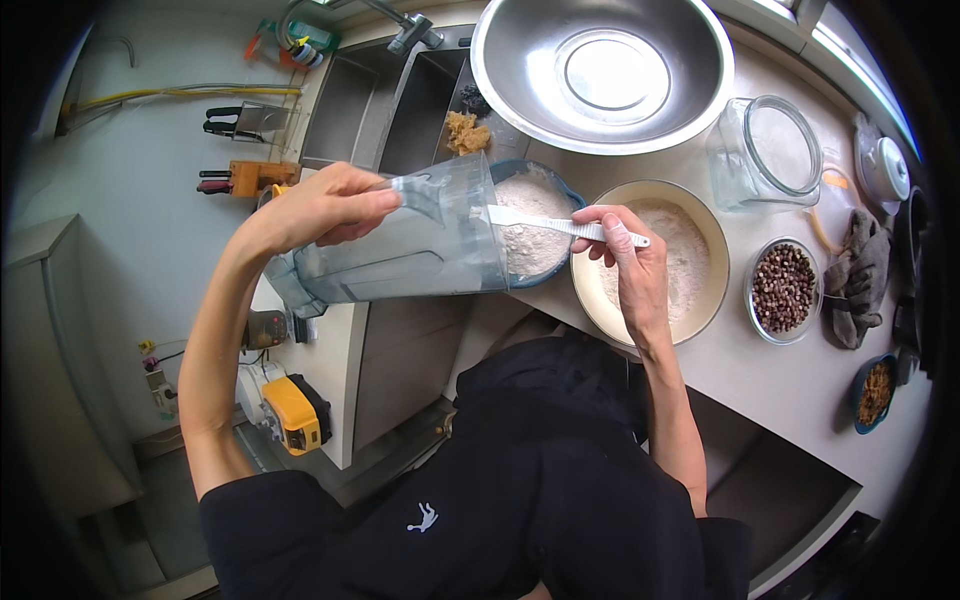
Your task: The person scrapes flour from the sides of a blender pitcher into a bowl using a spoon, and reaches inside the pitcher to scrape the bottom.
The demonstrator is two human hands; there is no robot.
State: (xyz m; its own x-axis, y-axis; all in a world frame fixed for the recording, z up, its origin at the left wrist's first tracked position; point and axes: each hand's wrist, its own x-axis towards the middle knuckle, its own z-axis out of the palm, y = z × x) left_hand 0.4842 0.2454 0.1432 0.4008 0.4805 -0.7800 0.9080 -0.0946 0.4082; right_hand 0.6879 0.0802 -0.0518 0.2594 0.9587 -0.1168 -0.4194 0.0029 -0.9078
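Note:
My left hand [341, 206] grips the handle side of a clear blender jug [405, 247], tipped on its side with its mouth to the right, over the edge of a blue bowl [574, 196] of pale flour-like powder [532, 244]. Between the thumb and fingers of my right hand [626, 251] is the ribbed handle of a white spatula or brush [555, 223]; its far end reaches the jug's mouth. Under my right hand stands a cream pot [715, 292] with more of the pale powder [679, 232]. A pale film coats the jug's inside.
A large steel basin [525, 82] stands behind the bowls, beside the sink [420, 97]. To the right are a square glass jar [727, 165], a glass bowl of reddish-brown beans or kernels [784, 289], grey gloves [857, 281] and a small blue dish [862, 386]. Knives hang at the left wall.

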